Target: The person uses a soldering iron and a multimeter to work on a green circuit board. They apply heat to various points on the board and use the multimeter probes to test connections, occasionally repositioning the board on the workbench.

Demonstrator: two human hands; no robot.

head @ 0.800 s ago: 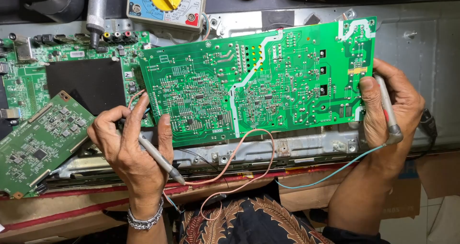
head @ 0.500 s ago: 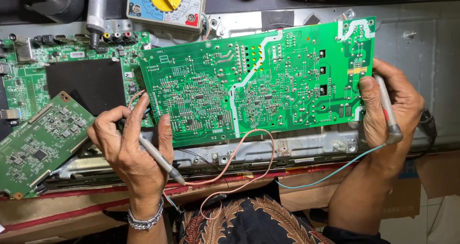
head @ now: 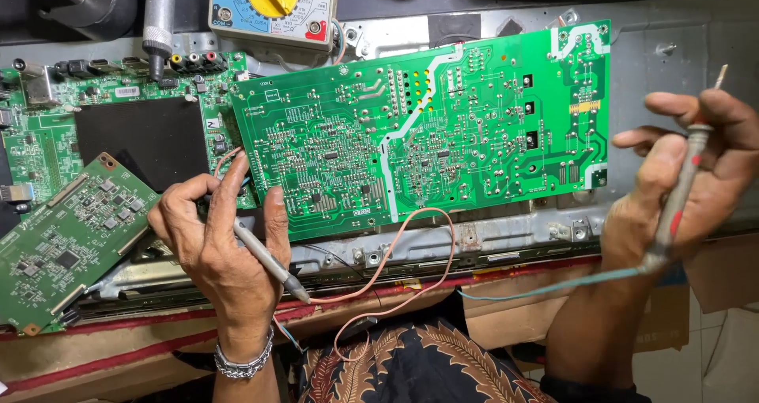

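Patterned cloth (head: 411,367) at the near edge, over the person's lap. Left hand (head: 221,237) closed around a grey test probe (head: 265,257), tip up by the lower left corner of the big green circuit board (head: 427,134), thumb resting on that board's near edge. Reddish lead (head: 395,276) loops off the probe's tail toward the near edge of the worktop. Right hand (head: 688,185) off the board's right edge, fingers loosely curled, pinching a second probe (head: 680,197) held up, tip in the air, not touching the board; teal lead (head: 545,286) trails from it. Big board lies solder side up on a grey metal chassis (head: 672,71). Left of it: a main board (head: 79,126) with a black patch, and a small green board (head: 63,245) tilted at the near-left. Far edge: analog multimeter (head: 273,3) with a yellow dial.
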